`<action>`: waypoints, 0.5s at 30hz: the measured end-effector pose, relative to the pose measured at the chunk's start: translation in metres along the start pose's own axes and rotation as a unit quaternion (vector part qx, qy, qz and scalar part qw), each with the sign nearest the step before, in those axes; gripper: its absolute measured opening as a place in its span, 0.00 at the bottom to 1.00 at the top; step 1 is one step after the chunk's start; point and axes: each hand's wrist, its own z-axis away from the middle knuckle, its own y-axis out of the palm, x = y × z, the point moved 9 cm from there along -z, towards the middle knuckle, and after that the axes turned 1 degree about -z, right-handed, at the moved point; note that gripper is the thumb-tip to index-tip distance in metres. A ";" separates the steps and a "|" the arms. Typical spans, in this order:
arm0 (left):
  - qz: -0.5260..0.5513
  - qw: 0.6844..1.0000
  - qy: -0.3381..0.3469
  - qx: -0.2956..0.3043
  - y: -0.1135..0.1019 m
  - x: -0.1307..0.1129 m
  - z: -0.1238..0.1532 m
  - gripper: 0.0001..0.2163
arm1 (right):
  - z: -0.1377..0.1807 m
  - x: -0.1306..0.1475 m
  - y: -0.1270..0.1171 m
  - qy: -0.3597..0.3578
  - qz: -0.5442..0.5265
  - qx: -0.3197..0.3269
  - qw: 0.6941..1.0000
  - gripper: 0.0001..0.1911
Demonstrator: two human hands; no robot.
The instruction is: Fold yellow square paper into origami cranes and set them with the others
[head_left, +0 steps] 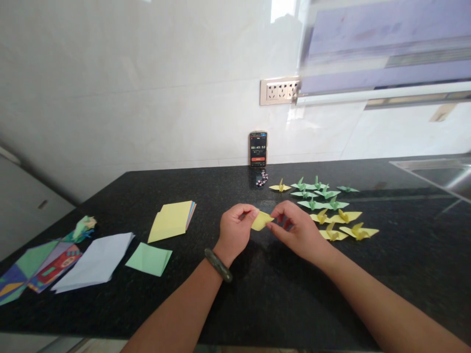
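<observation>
A small folded piece of yellow origami paper (260, 221) is held up between my two hands above the dark counter. My left hand (237, 229) pinches its left side between thumb and fingers; a dark green bangle (218, 265) circles that wrist. At the paper's right corner, the thumb and fingertips of my right hand (294, 228) close on the edge. Just beyond my right hand stand several folded paper cranes, green ones (312, 204) behind and yellow ones (359, 231) in front. The paper's underside is hidden from me.
Left of my hands lie a stack of coloured paper (171, 221), a creased green sheet (149, 259), white sheets (96, 262) and a colourful packet (55, 267). A phone (258, 149) showing a timer leans against the wall, with a beaded string (262, 178) before it. A sink edge (427, 179) is at right.
</observation>
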 end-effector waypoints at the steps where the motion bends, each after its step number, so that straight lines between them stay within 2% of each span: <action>1: -0.008 1.000 0.009 0.002 0.000 -0.002 0.000 0.06 | 0.000 -0.001 0.000 0.002 0.004 -0.001 1.000 0.05; 9: -0.063 0.996 0.057 0.017 0.003 -0.012 0.003 0.06 | 0.002 0.000 0.005 -0.006 -0.014 0.007 1.000 0.02; 12: -0.075 0.995 0.065 0.013 0.002 -0.013 0.004 0.06 | 0.002 0.005 0.010 -0.023 -0.042 0.038 0.998 0.04; 15: -0.082 0.995 0.058 0.004 0.000 -0.012 0.003 0.06 | 0.002 0.006 0.013 -0.018 -0.025 0.058 0.998 0.02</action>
